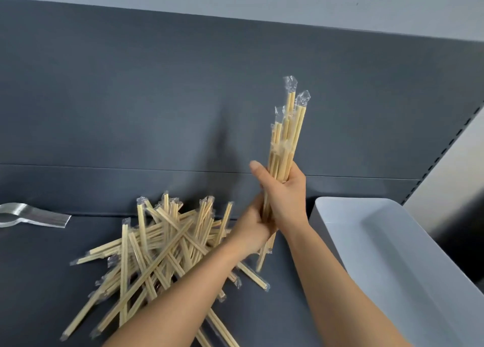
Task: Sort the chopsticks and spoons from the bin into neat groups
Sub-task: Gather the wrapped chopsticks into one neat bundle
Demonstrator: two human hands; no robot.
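Note:
An upright bundle of plastic-wrapped wooden chopsticks is held in both hands above the dark shelf. My right hand grips its middle with the thumb raised. My left hand closes around the lower part, just below the right. The bundle's lower ends poke out beneath my left hand. A loose, criss-crossed pile of wrapped chopsticks lies on the shelf to the left of my hands. A stack of clear plastic spoons lies at the far left edge.
A white plastic bin stands at the right, its inside bare as far as I see. The dark grey shelf surface meets a dark back panel. A perforated upright post runs along the right.

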